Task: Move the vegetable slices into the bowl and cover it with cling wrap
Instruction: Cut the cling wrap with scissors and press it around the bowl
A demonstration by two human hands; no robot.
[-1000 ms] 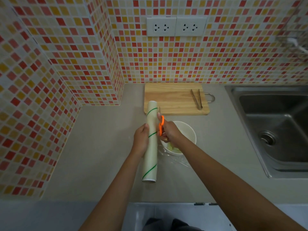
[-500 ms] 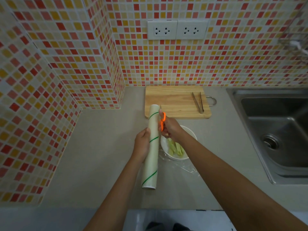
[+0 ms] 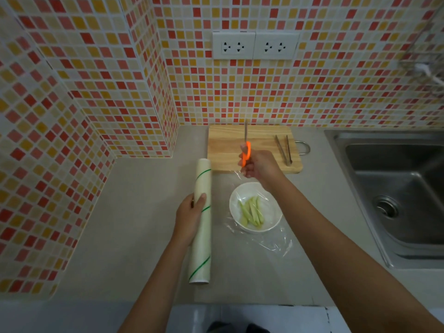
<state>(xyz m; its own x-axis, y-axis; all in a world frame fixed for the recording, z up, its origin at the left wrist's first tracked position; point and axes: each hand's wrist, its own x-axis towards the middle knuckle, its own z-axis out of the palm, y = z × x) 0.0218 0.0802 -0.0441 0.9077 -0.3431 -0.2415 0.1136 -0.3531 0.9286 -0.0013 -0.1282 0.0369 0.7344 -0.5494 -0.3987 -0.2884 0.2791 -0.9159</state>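
Observation:
A white bowl (image 3: 272, 224) sits on the counter holding several pale green vegetable slices (image 3: 252, 211). A sheet of clear cling wrap (image 3: 271, 242) lies loosely over and around the bowl, trailing toward me on the right. My left hand (image 3: 189, 218) grips the cling wrap roll (image 3: 201, 248), a long white tube with green stripes, lying left of the bowl. My right hand (image 3: 260, 165) holds orange-handled scissors (image 3: 246, 150) with the blades pointing away, above the near edge of the wooden cutting board (image 3: 228, 147).
Metal tongs (image 3: 283, 150) lie on the right part of the cutting board. A steel sink (image 3: 398, 193) is set into the counter at the right. Mosaic tiled walls close off the left and back, with two sockets (image 3: 255, 45) above the board.
My right hand with the scissors moved away from the roll toward the cutting board, uncovering the bowl. The roll now lies apart from the sheet over the bowl.

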